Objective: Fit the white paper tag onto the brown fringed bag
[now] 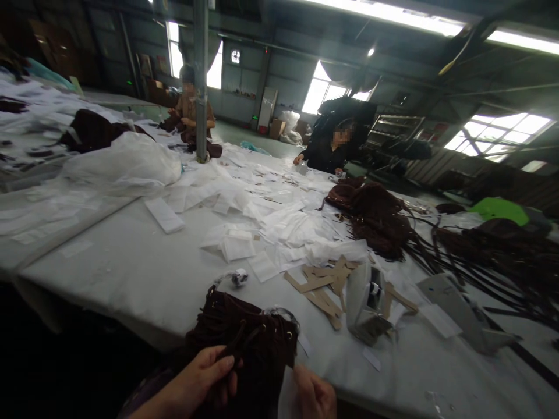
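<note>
- Brown fringed bag (266, 352) is positioned at table's (122, 273) near edge;
- 1 dark cord (239, 344) is pinched by left hand (212, 375); 1 white slip (286, 393) is clamped between right hand (313, 393) fingers;
- cord is best tensioned lightly; slip, kept clear of fringe.

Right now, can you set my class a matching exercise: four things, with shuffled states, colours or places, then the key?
1. Left hand
2. Right hand
3. Fringed bag
4. Flat strips

A. Holding a white slip
B. Tan, in a loose pile
C. Pinching a dark strap
D. Dark brown, with metal eyelets

Pairs: 1-C, 2-A, 3-D, 4-B
</note>
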`<action>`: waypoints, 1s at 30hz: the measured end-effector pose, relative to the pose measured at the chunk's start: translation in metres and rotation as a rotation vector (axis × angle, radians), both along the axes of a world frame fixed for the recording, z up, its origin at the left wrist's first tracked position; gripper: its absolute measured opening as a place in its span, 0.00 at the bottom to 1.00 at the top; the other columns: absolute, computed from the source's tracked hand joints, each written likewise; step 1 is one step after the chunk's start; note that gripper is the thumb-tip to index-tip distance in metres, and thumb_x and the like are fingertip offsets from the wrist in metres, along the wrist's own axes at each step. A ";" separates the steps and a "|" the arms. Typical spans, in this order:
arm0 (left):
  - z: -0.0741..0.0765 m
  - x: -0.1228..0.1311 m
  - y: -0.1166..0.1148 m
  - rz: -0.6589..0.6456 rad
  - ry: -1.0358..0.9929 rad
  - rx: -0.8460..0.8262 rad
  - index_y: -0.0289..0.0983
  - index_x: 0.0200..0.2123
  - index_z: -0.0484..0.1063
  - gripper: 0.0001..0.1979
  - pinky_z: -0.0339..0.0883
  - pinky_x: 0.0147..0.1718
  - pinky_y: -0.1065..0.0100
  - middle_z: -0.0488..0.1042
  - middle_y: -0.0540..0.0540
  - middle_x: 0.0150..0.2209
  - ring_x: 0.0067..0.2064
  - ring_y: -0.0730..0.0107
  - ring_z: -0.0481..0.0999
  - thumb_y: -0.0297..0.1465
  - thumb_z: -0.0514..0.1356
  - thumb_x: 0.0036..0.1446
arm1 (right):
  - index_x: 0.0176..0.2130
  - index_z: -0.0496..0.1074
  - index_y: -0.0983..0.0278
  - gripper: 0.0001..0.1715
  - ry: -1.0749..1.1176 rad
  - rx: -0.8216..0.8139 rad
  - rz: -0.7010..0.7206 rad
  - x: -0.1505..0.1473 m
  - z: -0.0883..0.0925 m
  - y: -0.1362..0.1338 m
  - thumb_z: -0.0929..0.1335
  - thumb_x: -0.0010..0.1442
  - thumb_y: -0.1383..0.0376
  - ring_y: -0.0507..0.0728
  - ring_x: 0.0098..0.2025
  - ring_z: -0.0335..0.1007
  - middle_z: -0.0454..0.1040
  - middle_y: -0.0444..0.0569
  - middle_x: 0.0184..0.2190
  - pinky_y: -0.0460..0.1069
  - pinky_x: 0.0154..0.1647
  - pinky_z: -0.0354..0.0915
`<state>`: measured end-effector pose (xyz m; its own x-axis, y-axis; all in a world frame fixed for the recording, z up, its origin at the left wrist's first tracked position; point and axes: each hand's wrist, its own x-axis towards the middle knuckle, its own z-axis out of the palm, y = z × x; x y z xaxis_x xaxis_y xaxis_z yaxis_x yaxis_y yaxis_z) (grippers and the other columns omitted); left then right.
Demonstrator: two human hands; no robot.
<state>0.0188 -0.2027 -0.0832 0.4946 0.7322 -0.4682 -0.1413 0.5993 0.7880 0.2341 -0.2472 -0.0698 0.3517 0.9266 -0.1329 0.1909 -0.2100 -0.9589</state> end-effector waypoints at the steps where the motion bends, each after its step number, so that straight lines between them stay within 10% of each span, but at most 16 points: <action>1: -0.003 0.002 0.000 -0.012 0.059 0.080 0.33 0.34 0.69 0.26 0.55 0.20 0.74 0.72 0.49 0.22 0.20 0.76 0.66 0.53 0.60 0.50 | 0.15 0.58 0.61 0.30 -0.068 0.033 0.033 0.000 0.008 0.011 0.63 0.56 0.45 0.50 0.20 0.52 0.55 0.40 0.15 0.46 0.22 0.53; 8: -0.002 0.011 0.000 -0.046 0.353 0.407 0.37 0.30 0.72 0.20 0.63 0.31 0.69 0.74 0.47 0.26 0.31 0.64 0.70 0.48 0.55 0.56 | 0.44 0.75 0.61 0.16 -0.533 0.097 0.432 -0.039 0.039 0.086 0.69 0.56 0.59 0.60 0.43 0.74 0.79 0.50 0.40 0.50 0.44 0.63; 14: -0.009 0.021 0.003 0.017 0.323 0.478 0.36 0.26 0.73 0.15 0.64 0.37 0.68 0.75 0.46 0.28 0.35 0.61 0.70 0.40 0.56 0.56 | 0.26 0.73 0.61 0.14 -0.935 0.008 0.425 -0.071 0.008 0.101 0.67 0.59 0.57 0.59 0.32 0.75 0.76 0.48 0.30 0.49 0.31 0.57; 23: -0.031 0.061 -0.015 0.033 0.091 0.018 0.35 0.23 0.70 0.20 0.54 0.18 0.72 0.68 0.50 0.14 0.16 0.75 0.62 0.48 0.59 0.50 | 0.21 0.73 0.63 0.16 -0.648 0.159 0.302 -0.066 -0.012 0.108 0.70 0.55 0.58 0.56 0.26 0.70 0.74 0.48 0.24 0.49 0.30 0.54; 30: -0.011 0.050 -0.015 0.170 -0.148 -0.187 0.34 0.31 0.69 0.28 0.55 0.18 0.77 0.77 0.44 0.27 0.21 0.76 0.69 0.53 0.67 0.39 | 0.31 0.77 0.62 0.19 -0.385 0.194 0.132 -0.041 -0.010 0.109 0.67 0.58 0.50 0.56 0.30 0.74 0.79 0.47 0.28 0.47 0.34 0.64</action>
<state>0.0687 -0.2173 -0.0943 0.4447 0.7186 -0.5347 -0.3574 0.6897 0.6297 0.1931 -0.1382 -0.0796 0.2182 0.9618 0.1654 0.5550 0.0172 -0.8317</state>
